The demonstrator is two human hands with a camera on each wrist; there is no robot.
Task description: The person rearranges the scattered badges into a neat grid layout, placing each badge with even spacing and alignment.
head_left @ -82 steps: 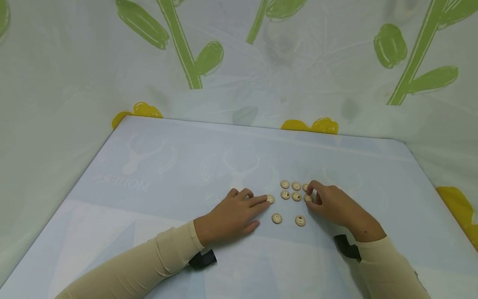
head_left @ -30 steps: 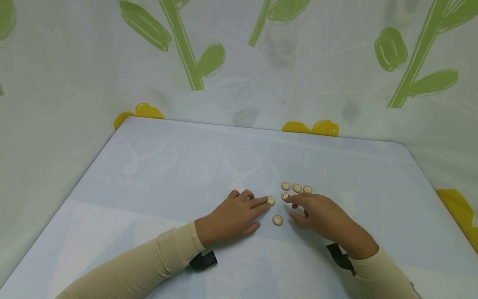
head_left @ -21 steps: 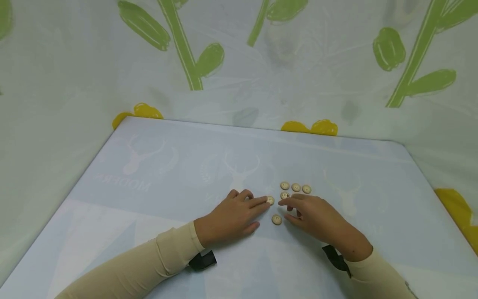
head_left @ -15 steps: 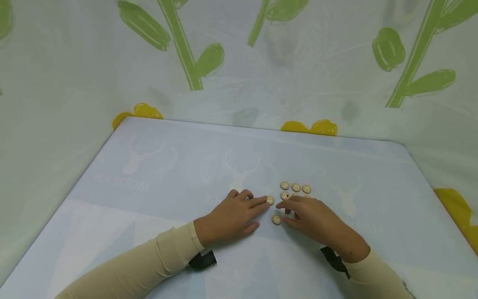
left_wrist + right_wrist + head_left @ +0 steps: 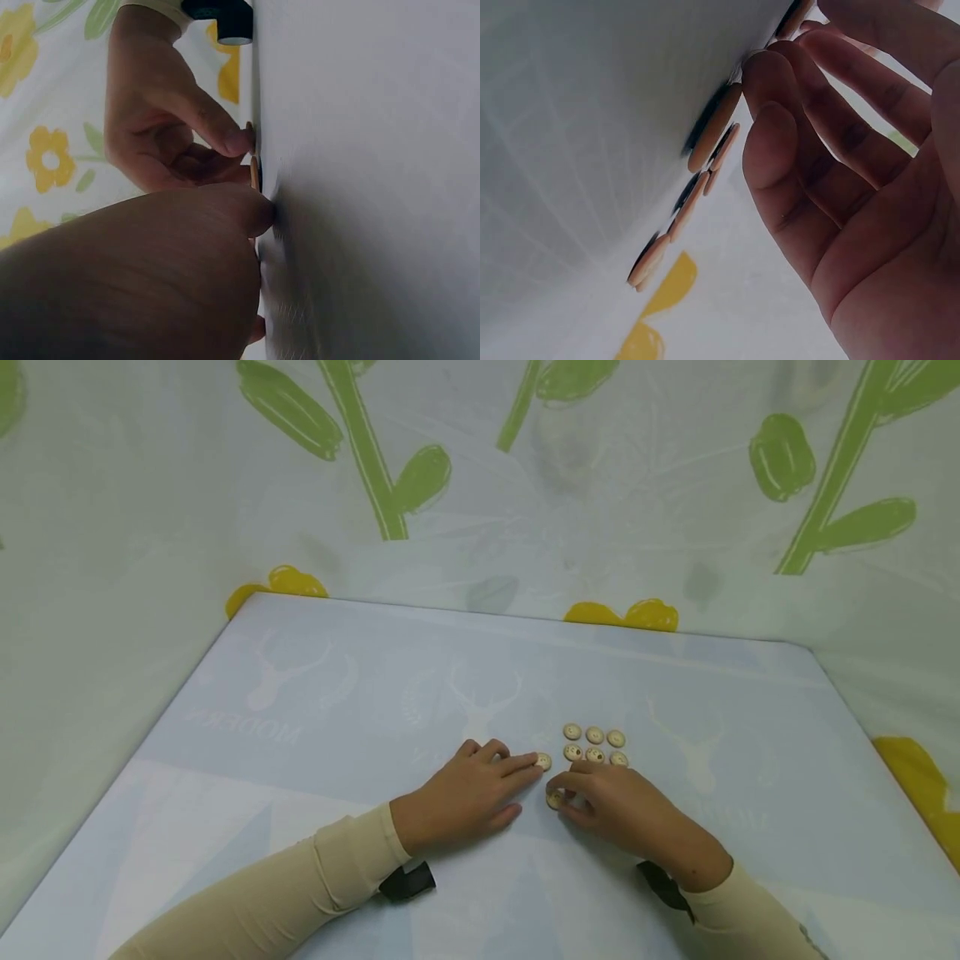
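Observation:
Round, pale wooden buttons with small dark marks lie on the table. My left hand (image 5: 465,793) rests palm down, its extended fingertips touching one button (image 5: 544,762) at the left of the group. My right hand (image 5: 633,810) has its thumb and index finger around a nearer button (image 5: 555,799), which still sits on the table as they pinch its edges. Just beyond that hand, two short rows of buttons (image 5: 595,735) stand lined up. In the right wrist view, several buttons (image 5: 717,127) appear edge-on beside the thumb. The right palm covers part of the table in the head view.
The table (image 5: 337,693) wears a pale blue and white cloth with deer prints. Behind it hangs a whitish curtain (image 5: 600,527) with green leaves and yellow flowers. A dark wrist device (image 5: 407,882) shows under the left sleeve, another (image 5: 666,888) under the right.
My right hand has left the button at the right end of the second row and moved left and nearer, closing its fingertips around another. My left hand has stayed put.

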